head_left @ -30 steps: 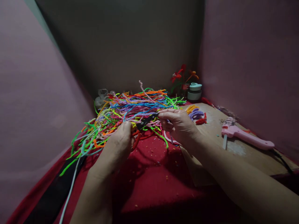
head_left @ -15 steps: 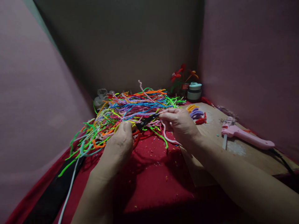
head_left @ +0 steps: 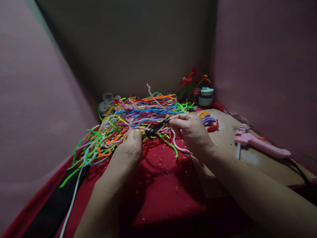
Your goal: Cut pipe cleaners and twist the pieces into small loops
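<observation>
My left hand (head_left: pixel 130 145) is closed round the handle of a pair of scissors (head_left: pixel 157 128) with black blades. The blades point up and right, towards the fingertips of my right hand (head_left: pixel 190 129). Those fingers are pinched together at the blade tips; whatever small thing they grip is hidden. Behind both hands spreads a heap of fuzzy pipe cleaners (head_left: pixel 148 112) in many colours. A pale pink pipe cleaner (head_left: pixel 176 143) hangs below my right hand and curves onto the red cloth (head_left: pixel 160 185).
On a brown board (head_left: pixel 267 172) at right lie a pink glue gun (head_left: pixel 262 145) and bent orange, purple and red pieces (head_left: pixel 209 120). A mint-lidded container (head_left: pixel 206 97) and red pipe-cleaner flowers (head_left: pixel 188 79) stand behind. A white cord (head_left: pixel 74 201) runs down the left.
Both hands and the scissors stay almost in the same place. The view shifts very slightly.
</observation>
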`<action>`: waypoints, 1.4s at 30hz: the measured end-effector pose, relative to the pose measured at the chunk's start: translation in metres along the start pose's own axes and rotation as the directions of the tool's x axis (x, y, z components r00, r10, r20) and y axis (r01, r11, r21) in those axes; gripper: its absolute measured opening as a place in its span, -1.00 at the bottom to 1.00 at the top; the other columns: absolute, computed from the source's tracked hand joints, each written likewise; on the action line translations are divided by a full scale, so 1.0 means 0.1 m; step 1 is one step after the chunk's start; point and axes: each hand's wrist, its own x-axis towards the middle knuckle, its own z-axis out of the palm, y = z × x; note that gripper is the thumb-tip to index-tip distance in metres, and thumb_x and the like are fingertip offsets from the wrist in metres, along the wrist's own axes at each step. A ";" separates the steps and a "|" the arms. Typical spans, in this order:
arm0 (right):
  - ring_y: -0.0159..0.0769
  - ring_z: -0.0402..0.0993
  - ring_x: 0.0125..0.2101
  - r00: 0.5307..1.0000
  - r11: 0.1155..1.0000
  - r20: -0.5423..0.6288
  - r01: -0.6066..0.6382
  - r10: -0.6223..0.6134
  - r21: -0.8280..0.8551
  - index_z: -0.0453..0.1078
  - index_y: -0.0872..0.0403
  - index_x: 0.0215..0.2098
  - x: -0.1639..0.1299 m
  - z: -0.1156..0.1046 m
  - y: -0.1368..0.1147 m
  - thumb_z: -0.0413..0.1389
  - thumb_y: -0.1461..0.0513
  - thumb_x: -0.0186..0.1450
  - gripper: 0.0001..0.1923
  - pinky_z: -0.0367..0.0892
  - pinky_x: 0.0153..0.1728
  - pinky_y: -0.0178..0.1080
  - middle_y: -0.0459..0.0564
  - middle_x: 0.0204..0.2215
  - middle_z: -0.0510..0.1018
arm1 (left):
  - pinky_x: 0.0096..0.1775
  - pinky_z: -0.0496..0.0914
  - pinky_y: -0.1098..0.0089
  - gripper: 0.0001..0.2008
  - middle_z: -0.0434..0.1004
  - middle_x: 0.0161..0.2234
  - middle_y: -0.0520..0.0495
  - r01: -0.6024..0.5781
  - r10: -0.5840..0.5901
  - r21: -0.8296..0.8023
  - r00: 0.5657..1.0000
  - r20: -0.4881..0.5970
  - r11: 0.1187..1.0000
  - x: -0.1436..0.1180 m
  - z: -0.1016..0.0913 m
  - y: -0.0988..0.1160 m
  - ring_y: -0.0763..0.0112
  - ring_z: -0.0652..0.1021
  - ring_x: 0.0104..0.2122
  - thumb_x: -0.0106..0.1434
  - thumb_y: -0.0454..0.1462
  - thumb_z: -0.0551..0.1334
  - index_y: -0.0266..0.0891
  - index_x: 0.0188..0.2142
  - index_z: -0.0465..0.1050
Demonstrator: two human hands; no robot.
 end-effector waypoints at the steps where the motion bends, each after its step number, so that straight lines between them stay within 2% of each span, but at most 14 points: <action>1: -0.57 -0.02 -0.71 1.000 1.000 0.000 0.007 -0.007 -0.011 0.34 0.15 -0.62 0.00 0.00 0.00 0.15 0.30 -0.03 -0.93 -0.09 -0.64 -0.35 -0.24 -0.77 0.21 | -0.48 0.27 0.43 -0.86 0.35 -0.34 -0.10 0.000 0.000 -0.012 1.000 0.009 1.000 0.00 0.00 0.00 0.35 0.46 -0.42 0.23 -0.28 0.06 -0.22 -0.20 0.19; 5: -0.56 -0.01 -0.70 1.000 0.999 0.001 0.028 -0.028 -0.029 0.35 0.14 -0.61 0.01 0.00 0.00 0.15 0.29 -0.01 -0.93 -0.07 -0.63 -0.35 -0.23 -0.75 0.23 | -0.44 0.27 0.42 -0.96 0.34 -0.40 -0.07 -0.012 0.012 -0.098 1.000 -0.002 0.995 0.01 -0.06 0.06 0.36 0.43 -0.45 0.19 -0.35 0.04 -0.20 -0.33 0.18; 7: -0.56 0.00 -0.69 1.000 1.000 -0.008 0.029 -0.029 -0.011 0.35 0.14 -0.61 0.01 0.00 -0.01 0.14 0.30 -0.01 -0.93 -0.07 -0.63 -0.35 -0.23 -0.75 0.24 | -0.45 0.25 0.43 -0.91 0.30 -0.48 -0.01 0.011 -0.009 -0.190 1.000 0.009 0.982 0.01 -0.13 0.11 0.40 0.39 -0.51 0.16 -0.38 0.03 -0.17 -0.41 0.13; 12: -0.57 -0.02 -0.70 1.000 1.000 0.000 -0.003 0.003 -0.016 0.32 0.14 -0.65 -0.01 0.00 0.00 0.15 0.31 -0.02 -0.90 -0.08 -0.64 -0.34 -0.24 -0.77 0.21 | -0.54 0.17 0.50 -0.86 0.17 -0.62 0.13 0.118 -0.068 -0.463 0.990 0.123 0.878 0.00 -0.31 0.22 0.51 0.25 -0.63 0.12 -0.39 0.03 -0.15 -0.47 0.05; 14: -0.57 -0.02 -0.71 1.000 1.000 0.019 -0.016 0.016 -0.007 0.32 0.14 -0.64 -0.01 0.00 0.00 0.15 0.30 -0.01 -0.89 -0.10 -0.64 -0.34 -0.24 -0.78 0.20 | -0.54 0.16 0.51 -0.86 0.16 -0.61 0.14 0.108 -0.071 -0.491 0.993 0.092 0.865 0.00 -0.30 0.21 0.52 0.23 -0.62 0.09 -0.41 0.03 -0.15 -0.47 0.05; 18: -0.57 0.02 -0.70 0.999 0.998 0.026 -0.029 0.028 0.050 0.33 0.16 -0.61 -0.01 0.02 -0.02 0.16 0.31 -0.03 -0.92 -0.10 -0.64 -0.35 -0.23 -0.77 0.23 | -0.53 0.14 0.48 -0.83 0.13 -0.57 0.12 0.018 -0.054 -0.378 0.995 -0.085 0.926 0.01 -0.14 0.10 0.50 0.23 -0.59 0.06 -0.42 0.05 -0.15 -0.43 0.05; 20: -0.57 0.02 -0.70 0.999 0.998 0.034 -0.034 0.032 0.058 0.33 0.16 -0.61 0.00 0.03 -0.04 0.16 0.32 -0.04 -0.92 -0.09 -0.64 -0.36 -0.23 -0.77 0.23 | -0.53 0.14 0.46 -0.85 0.18 -0.53 0.08 -0.013 -0.022 -0.311 0.994 -0.108 0.950 0.01 -0.08 0.04 0.47 0.27 -0.56 0.09 -0.42 0.05 -0.17 -0.38 0.09; 23: -0.57 0.04 -0.71 0.999 0.997 0.025 -0.049 0.047 0.067 0.33 0.16 -0.61 0.01 0.03 -0.04 0.15 0.34 -0.05 -0.94 -0.09 -0.64 -0.36 -0.22 -0.77 0.24 | -0.50 0.15 0.43 -0.88 0.27 -0.46 0.00 -0.033 0.016 -0.199 0.996 -0.088 0.980 0.01 -0.07 -0.02 0.42 0.34 -0.51 0.14 -0.39 0.05 -0.19 -0.32 0.14; 28: -0.58 0.02 -0.71 0.999 0.997 -0.002 -0.041 0.041 0.065 0.35 0.17 -0.59 0.03 0.00 -0.02 0.13 0.35 -0.06 -0.97 -0.12 -0.65 -0.38 -0.23 -0.78 0.21 | -0.46 0.20 0.42 -0.93 0.32 -0.35 -0.06 0.043 -0.043 -0.013 0.999 0.016 0.999 -0.03 -0.17 0.02 0.39 0.41 -0.45 0.22 -0.35 0.01 -0.21 -0.28 0.15; 34: -0.58 0.03 -0.71 0.999 0.998 -0.004 -0.039 0.039 0.047 0.37 0.18 -0.58 0.04 -0.02 0.01 0.12 0.36 -0.05 -0.98 -0.10 -0.65 -0.38 -0.22 -0.77 0.23 | -0.42 0.25 0.41 -0.89 0.34 -0.30 -0.09 0.023 -0.024 0.034 1.000 0.015 0.999 -0.07 -0.24 0.07 0.34 0.45 -0.36 0.22 -0.38 0.01 -0.23 -0.23 0.15; 42: -0.58 0.04 -0.71 1.000 0.999 0.019 -0.003 0.003 0.046 0.38 0.19 -0.58 0.09 -0.04 0.04 0.12 0.36 -0.05 -0.98 -0.09 -0.65 -0.38 -0.21 -0.76 0.26 | -0.48 0.22 0.42 -0.81 0.36 -0.27 -0.12 0.045 -0.049 0.129 0.998 0.034 0.991 -0.06 -0.25 0.10 0.35 0.47 -0.40 0.21 -0.42 0.00 -0.26 -0.17 0.15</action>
